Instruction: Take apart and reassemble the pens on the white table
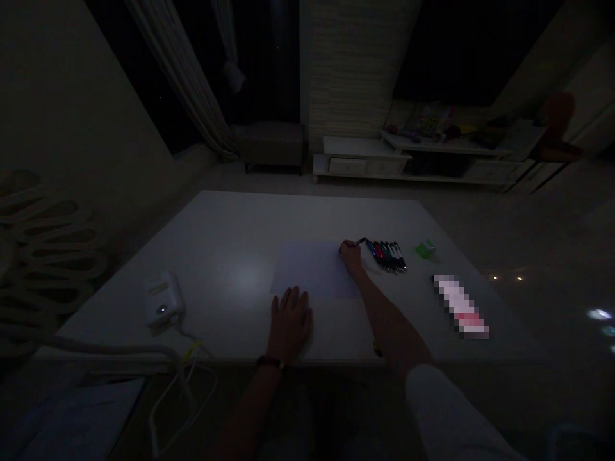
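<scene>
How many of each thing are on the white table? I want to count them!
Pens lying in a row: 5
Pen in right hand: 1
Paper: 1
Green block: 1
White box: 1
Blurred thing: 1
Total: 10

The right grip [350, 257], a bare hand, holds a dark pen [360, 242] by the top corner of a sheet of paper [307, 269]. The left grip [290, 323] lies flat and open on the white worktop [230, 224], just by the paper. A row of pens [387, 257] sits near the right grip, and a small green thing [425, 249] sits past them.
</scene>
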A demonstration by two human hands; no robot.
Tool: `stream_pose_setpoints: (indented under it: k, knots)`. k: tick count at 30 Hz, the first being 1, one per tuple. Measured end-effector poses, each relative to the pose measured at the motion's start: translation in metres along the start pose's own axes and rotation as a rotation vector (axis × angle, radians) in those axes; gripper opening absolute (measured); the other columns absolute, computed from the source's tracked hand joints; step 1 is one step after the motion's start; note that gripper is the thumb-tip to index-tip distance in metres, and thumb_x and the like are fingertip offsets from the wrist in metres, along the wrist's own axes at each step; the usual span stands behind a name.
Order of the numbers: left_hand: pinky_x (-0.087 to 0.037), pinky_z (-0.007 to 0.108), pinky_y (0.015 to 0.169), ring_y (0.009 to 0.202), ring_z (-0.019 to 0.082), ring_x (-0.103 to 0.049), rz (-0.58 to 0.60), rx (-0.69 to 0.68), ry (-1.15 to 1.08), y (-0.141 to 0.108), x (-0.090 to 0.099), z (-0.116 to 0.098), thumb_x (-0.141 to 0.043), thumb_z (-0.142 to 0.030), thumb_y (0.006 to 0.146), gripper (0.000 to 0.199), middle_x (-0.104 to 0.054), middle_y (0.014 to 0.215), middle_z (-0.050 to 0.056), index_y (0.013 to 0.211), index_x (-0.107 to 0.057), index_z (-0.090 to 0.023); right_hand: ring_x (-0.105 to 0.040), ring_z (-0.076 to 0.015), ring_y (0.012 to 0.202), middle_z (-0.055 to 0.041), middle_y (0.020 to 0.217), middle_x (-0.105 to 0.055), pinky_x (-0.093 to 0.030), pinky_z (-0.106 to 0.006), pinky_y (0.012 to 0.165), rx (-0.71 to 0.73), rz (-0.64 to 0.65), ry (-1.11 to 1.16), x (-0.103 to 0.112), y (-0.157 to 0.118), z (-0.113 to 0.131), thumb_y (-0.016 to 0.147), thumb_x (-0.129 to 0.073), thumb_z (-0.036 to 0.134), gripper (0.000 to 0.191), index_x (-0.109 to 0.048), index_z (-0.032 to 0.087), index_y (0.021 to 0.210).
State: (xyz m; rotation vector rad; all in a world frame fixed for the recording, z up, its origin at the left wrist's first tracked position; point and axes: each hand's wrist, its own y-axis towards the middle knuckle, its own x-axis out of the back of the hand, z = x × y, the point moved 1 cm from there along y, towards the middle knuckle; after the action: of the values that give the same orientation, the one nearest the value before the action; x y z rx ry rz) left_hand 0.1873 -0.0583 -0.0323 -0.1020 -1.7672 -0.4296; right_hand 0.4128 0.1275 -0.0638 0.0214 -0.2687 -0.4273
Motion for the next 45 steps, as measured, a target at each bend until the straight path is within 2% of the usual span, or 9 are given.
stream_pose_setpoints:
  k: [3,7,11,14,17,24,31,36,45]
  knots:
    - [-0.02,0.052,0.108,0.131,0.026,-0.03,0.0,0.001,-0.004,0.0,0.0,0.001,-0.036,-0.035,0.089,0.043,-0.04,0.14,0.009,0.129,-0.046,-0.023,-0.046,-0.0115,0.054,0.0016,0.054,-0.048,-0.034,-0.019,0.045,0.025,-0.067,0.019,0.003,-0.001,0.006,0.065,-0.041,0.028,0.017,-0.053,0.016,0.068]
    - [-0.02,0.052,0.108,0.131,0.026,-0.031,-0.009,0.009,-0.004,-0.001,-0.002,0.001,-0.036,-0.034,0.089,0.042,-0.04,0.14,0.009,0.128,-0.046,-0.023,-0.047,-0.0103,0.05,0.0049,0.061,-0.051,-0.037,-0.019,0.045,0.031,-0.145,0.041,0.012,-0.011,0.015,0.066,-0.049,0.033,0.052,-0.048,0.013,0.114]
    - [-0.02,0.05,0.108,0.131,0.025,-0.031,-0.025,0.01,0.0,-0.002,-0.004,0.002,-0.036,-0.033,0.089,0.042,-0.04,0.14,0.008,0.128,-0.046,-0.023,-0.048,-0.0113,0.046,0.0058,0.058,-0.051,-0.038,-0.02,0.044,0.119,0.037,-0.06,0.037,-0.027,0.016,0.068,-0.049,0.031,0.064,-0.039,0.013,0.129]
    - [-0.02,0.05,0.108,0.13,0.025,-0.032,-0.035,0.006,0.003,-0.001,-0.005,0.003,-0.037,-0.033,0.088,0.042,-0.041,0.14,0.008,0.128,-0.047,-0.023,-0.051,-0.0134,0.049,0.0013,0.063,-0.057,-0.041,-0.024,0.049,0.177,0.089,-0.198,0.073,-0.035,0.008,0.071,-0.049,0.031,0.062,-0.041,0.012,0.13]
    - [-0.021,0.051,0.107,0.13,0.026,-0.033,-0.042,-0.002,0.01,0.001,-0.006,0.004,-0.036,-0.033,0.088,0.042,-0.041,0.139,0.009,0.127,-0.048,-0.022,-0.058,-0.0176,0.061,-0.0069,0.078,-0.065,-0.045,-0.028,0.061,0.186,-0.038,-0.408,0.124,-0.034,-0.005,0.075,-0.051,0.037,0.059,-0.045,0.013,0.129]
    - [-0.023,0.051,0.107,0.129,0.026,-0.034,-0.054,-0.009,0.023,0.003,-0.01,0.007,-0.037,-0.034,0.088,0.043,-0.042,0.139,0.01,0.128,-0.048,-0.021,-0.063,-0.0242,0.083,-0.0172,0.091,-0.067,-0.043,-0.032,0.074,-0.025,-0.227,-0.804,0.207,-0.013,-0.037,0.083,-0.041,0.035,0.04,-0.064,0.012,0.107]
    - [-0.023,0.05,0.107,0.13,0.025,-0.034,-0.051,-0.013,0.04,0.001,-0.009,0.007,-0.034,-0.035,0.089,0.043,-0.041,0.139,0.009,0.129,-0.047,-0.022,-0.06,-0.0234,0.091,-0.015,0.098,-0.066,-0.043,-0.031,0.077,0.05,-0.208,-0.74,0.201,0.003,-0.061,0.081,-0.044,0.036,0.041,-0.064,0.013,0.109]
    - [-0.022,0.049,0.107,0.13,0.024,-0.033,-0.038,-0.003,0.049,0.001,-0.006,0.005,-0.033,-0.034,0.089,0.043,-0.041,0.139,0.008,0.129,-0.046,-0.022,-0.058,-0.0226,0.089,-0.0163,0.099,-0.064,-0.042,-0.034,0.081,0.088,-0.341,-0.614,0.2,-0.006,-0.066,0.079,-0.04,0.033,0.047,-0.061,0.008,0.112]
    - [-0.024,0.051,0.106,0.128,0.025,-0.036,-0.062,-0.007,0.027,0.004,-0.008,0.006,-0.037,-0.031,0.088,0.042,-0.044,0.137,0.01,0.126,-0.049,-0.022,-0.058,-0.0228,0.085,-0.0148,0.096,-0.063,-0.045,-0.035,0.08,0.179,-0.348,-0.449,0.183,-0.109,-0.06,0.078,-0.038,0.032,0.043,-0.063,0.01,0.104]
